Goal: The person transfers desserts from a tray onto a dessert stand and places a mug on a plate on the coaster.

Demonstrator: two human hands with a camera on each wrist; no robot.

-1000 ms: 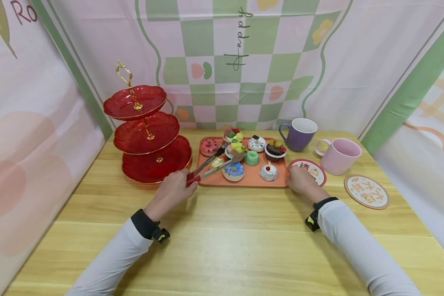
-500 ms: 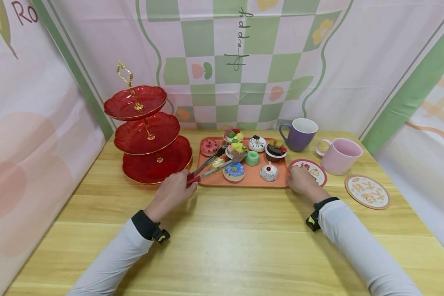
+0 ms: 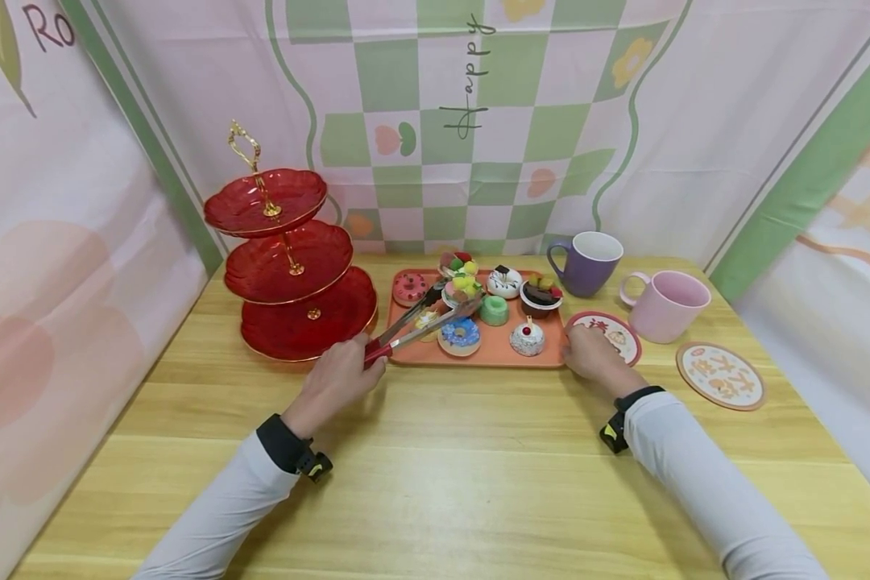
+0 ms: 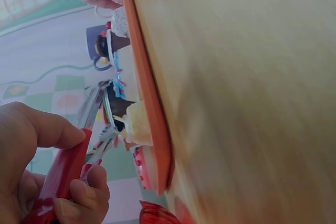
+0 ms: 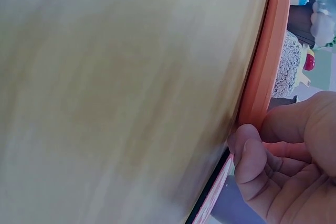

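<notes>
My left hand grips the red handles of metal tongs. In the left wrist view, thumb and fingers wrap the tongs' red handle. The tong tips stand apart on either side of a fruit-topped cupcake on the orange tray. At the tray's front right corner, my right hand holds the edge. Close up in the right wrist view, its thumb and fingers pinch the tray rim. Around the cupcake lie a blue doughnut, a green ring-shaped cake and a pink doughnut.
A red three-tier cake stand with a gold handle stands left of the tray. To the right are a purple mug, a pink mug and two round coasters, one nearer the table edge. A patterned cloth hangs behind.
</notes>
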